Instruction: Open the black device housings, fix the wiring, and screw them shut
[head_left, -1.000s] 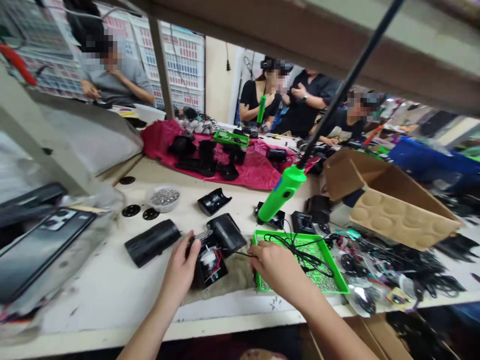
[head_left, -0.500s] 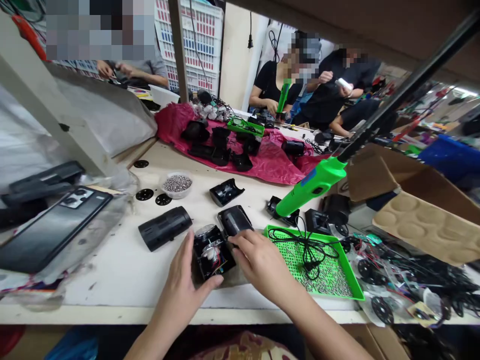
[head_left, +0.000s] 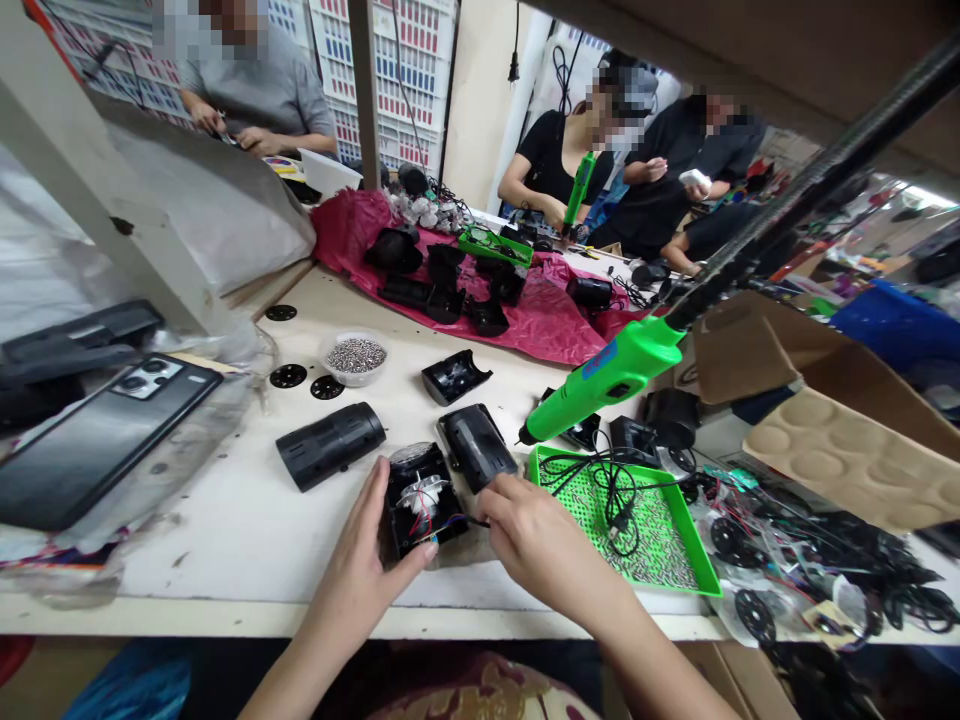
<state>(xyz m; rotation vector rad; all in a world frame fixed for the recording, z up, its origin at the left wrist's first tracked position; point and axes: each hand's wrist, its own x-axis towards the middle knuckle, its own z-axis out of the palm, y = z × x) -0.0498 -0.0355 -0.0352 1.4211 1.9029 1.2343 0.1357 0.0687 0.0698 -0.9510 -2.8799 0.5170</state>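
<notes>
Housing, its long axis running roughly up-frame, lies at lower centre, just right of the spread left hand touching it, while the right hand, slightly farther, pinches a dark cable.

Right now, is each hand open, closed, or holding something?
Left hand: open, thumb and fingers spread around the corner of the open-sided black plastic housing.
Right hand: closed, apparently pinching the thin black cable.

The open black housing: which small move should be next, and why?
Perhaps the right hand should settle the black cable against the right edge of the housing: it appears to pinch the cable there, while the left hand braces the left side.
</notes>
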